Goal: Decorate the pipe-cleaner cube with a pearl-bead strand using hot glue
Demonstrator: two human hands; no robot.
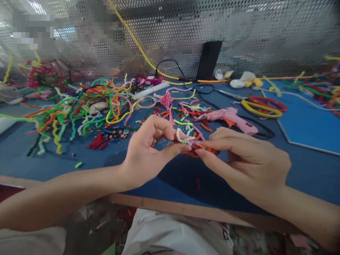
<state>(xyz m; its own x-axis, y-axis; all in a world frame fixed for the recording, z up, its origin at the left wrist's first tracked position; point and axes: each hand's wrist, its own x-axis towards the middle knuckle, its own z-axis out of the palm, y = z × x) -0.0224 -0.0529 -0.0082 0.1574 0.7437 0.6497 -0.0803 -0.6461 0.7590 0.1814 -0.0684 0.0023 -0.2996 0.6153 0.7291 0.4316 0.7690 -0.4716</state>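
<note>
My left hand (151, 152) pinches a short string of white pearl beads (183, 138) between thumb and forefinger; the beads curl into a small loop above the fingertips. From the other side my right hand (247, 156) closes thumb and forefinger on a small red and orange fuzzy piece (195, 146). The fingertips of both hands nearly meet, and they partly cover this piece and the end of the beads. Just beyond my right hand lies a pink glue gun (231, 118). Cut pipe cleaner bits (191, 124) are scattered behind the beads.
A heap of colourful pipe cleaners (79, 106) covers the left of the blue table (111, 177). Scissors (262, 108) with red and yellow handles and a blue board (310, 124) lie right. A black phone (209, 60) leans on the perforated metal panel (164, 39).
</note>
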